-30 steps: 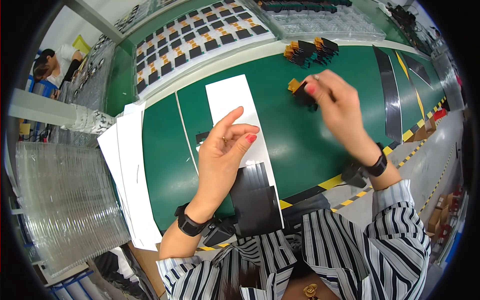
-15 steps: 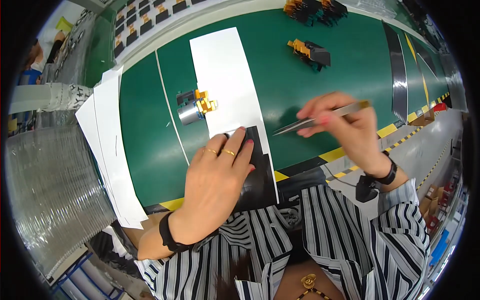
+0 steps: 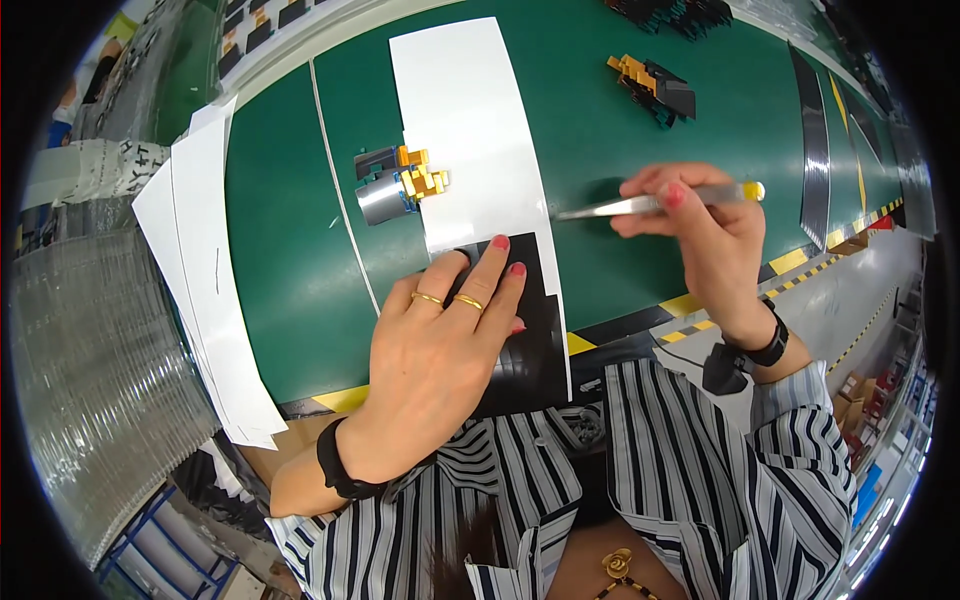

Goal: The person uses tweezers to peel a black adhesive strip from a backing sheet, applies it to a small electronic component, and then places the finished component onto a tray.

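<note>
Tweezers (image 3: 620, 207) are grasped in the right hand (image 3: 715, 225), pinched between thumb and fingers and pointed leftward — their tips are held just beside the right edge of a long white sheet (image 3: 470, 110). Whether the tips are pressed together cannot be told, nor whether the green work surface (image 3: 620, 270) is touched by them. Nothing is clutched by the left hand (image 3: 435, 345); it is laid palm down, fingers extended, on the black sheets (image 3: 535, 345), which are spread over the near end of the white sheet. The white sheet's left edge is overlapped by the orange ends of some small grey-and-black parts (image 3: 385, 200), placed just beyond the left hand. Farther off to the right, a bundle of black-and-orange parts (image 3: 655, 92) is set down on the green surface, well apart from the white sheet — with a dark pile (image 3: 680, 15) seen beyond it. Loose white papers (image 3: 200, 270) are stacked along the left side.
</note>
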Motion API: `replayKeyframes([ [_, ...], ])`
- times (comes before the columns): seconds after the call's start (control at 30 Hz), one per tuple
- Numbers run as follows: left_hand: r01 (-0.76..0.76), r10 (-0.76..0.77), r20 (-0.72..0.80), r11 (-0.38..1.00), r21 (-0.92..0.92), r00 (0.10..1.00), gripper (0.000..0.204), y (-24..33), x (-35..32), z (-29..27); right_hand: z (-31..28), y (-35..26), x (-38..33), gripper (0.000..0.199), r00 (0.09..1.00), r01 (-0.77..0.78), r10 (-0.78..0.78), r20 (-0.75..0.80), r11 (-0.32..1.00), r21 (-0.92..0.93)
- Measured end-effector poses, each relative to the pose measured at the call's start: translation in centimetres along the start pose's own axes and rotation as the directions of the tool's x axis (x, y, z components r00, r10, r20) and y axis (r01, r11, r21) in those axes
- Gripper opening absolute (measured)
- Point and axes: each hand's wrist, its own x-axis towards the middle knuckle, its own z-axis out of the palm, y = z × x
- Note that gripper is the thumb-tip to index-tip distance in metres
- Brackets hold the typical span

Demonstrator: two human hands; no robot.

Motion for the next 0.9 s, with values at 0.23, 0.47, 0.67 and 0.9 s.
replayKeyframes([
  [0.23, -0.006, 0.006, -0.004, 1.000, -0.017, 1.000, 0.032, 0.0, 0.3, -0.2, 1.4, 0.8, -0.2, 0.019, 0.998, -0.054, 0.055, 0.043, 0.998, -0.017],
  [0.47, 0.002, -0.003, -0.013, 1.000, -0.027, 1.000, 0.031, 0.0, 0.3, -0.2, 0.0, -0.9, -0.3, 0.018, 0.982, -0.182, 0.163, 0.093, 0.950, 0.252],
  [0.67, 0.103, -0.099, -0.178, 0.995, 0.017, 0.979, 0.033, -3.3, 1.6, -2.1, 0.1, -2.1, 0.0, 0.017, 0.992, -0.023, -0.005, 0.126, 0.974, 0.226],
  [0.9, 0.237, -0.201, -0.199, 0.956, 0.174, 0.959, 0.032, -4.8, 1.1, -3.4, 1.3, -2.7, 1.2, 0.018, 0.972, 0.088, -0.125, 0.197, 0.978, 0.187],
])
